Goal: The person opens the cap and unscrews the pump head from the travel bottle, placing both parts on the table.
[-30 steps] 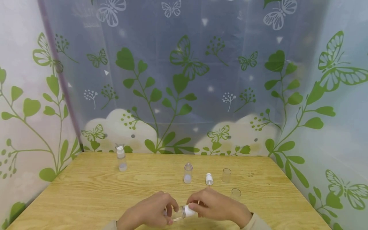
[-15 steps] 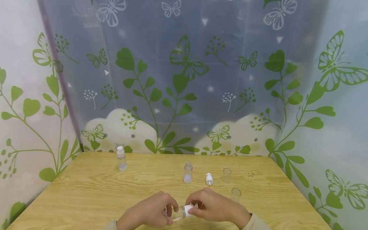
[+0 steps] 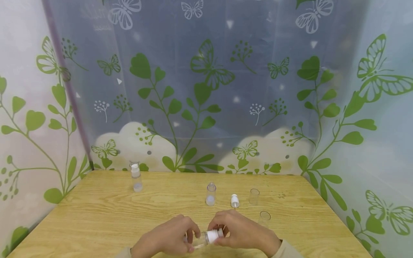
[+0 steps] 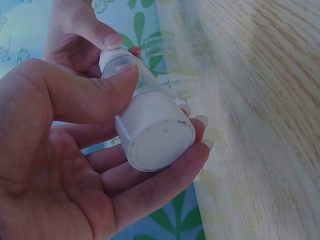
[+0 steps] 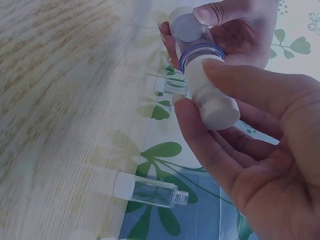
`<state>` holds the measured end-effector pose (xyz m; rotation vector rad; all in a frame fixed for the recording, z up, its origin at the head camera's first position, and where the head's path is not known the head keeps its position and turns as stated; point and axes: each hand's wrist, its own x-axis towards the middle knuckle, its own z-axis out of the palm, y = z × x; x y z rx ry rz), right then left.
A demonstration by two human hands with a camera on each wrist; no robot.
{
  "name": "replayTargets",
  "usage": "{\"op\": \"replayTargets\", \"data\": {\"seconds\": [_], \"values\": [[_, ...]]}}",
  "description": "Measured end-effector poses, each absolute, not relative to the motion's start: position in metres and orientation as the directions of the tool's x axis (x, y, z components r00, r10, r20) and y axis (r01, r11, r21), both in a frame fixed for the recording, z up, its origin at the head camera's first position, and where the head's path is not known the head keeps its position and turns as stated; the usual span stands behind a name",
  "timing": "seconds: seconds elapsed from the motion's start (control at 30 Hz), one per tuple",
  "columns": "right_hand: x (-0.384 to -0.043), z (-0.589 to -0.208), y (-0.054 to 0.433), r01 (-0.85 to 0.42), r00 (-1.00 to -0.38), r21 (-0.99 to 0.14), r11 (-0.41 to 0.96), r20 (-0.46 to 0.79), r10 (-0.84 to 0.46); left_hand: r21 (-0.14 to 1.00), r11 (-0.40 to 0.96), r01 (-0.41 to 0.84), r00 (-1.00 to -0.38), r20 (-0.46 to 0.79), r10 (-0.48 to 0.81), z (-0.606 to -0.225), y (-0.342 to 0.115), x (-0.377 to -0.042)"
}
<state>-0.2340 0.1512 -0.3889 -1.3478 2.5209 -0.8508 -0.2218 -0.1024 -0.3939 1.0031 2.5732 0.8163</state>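
My left hand point(image 3: 174, 234) holds a small clear pump bottle point(image 4: 160, 132) around its body, thumb on top and fingers beneath its white base. The bottle lies tilted nearly sideways over the front of the table. At its neck end, the white pump top point(image 5: 212, 90) is between the thumb and fingers of my right hand point(image 3: 243, 229). In the right wrist view the pump top sits against the bottle's collar, in line with the body. Part of the bottle is hidden behind the left fingers in the head view.
Beyond the hands stand an open-necked bottle point(image 3: 211, 195), a loose white pump top point(image 3: 235, 201) and two clear caps, one farther back point(image 3: 254, 197). A bottle with a white pump point(image 3: 136, 179) stands at the back left of the wooden table point(image 3: 96, 215). Patterned curtains surround it.
The right fingers and thumb have shifted around the pump top, so more of its white surface shows. My left hand and the bottle have stayed in place.
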Motion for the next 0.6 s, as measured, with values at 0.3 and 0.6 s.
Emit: {"op": "replayTargets", "data": {"seconds": [0.3, 0.6], "values": [[-0.2341, -0.3897, 0.1508, -0.736, -0.565, -0.536, 0.414, 0.149, -0.811, 0.596, 0.595, 0.540, -0.723, -0.035, 0.690, -0.3943, -0.1029, -0.2228], [-0.2347, -0.3898, 0.1506, -0.742, -0.560, -0.543, 0.394, 0.180, -0.808, 0.592, 0.592, 0.548, -0.725, -0.017, 0.688, -0.3941, -0.1036, -0.2222]]}}
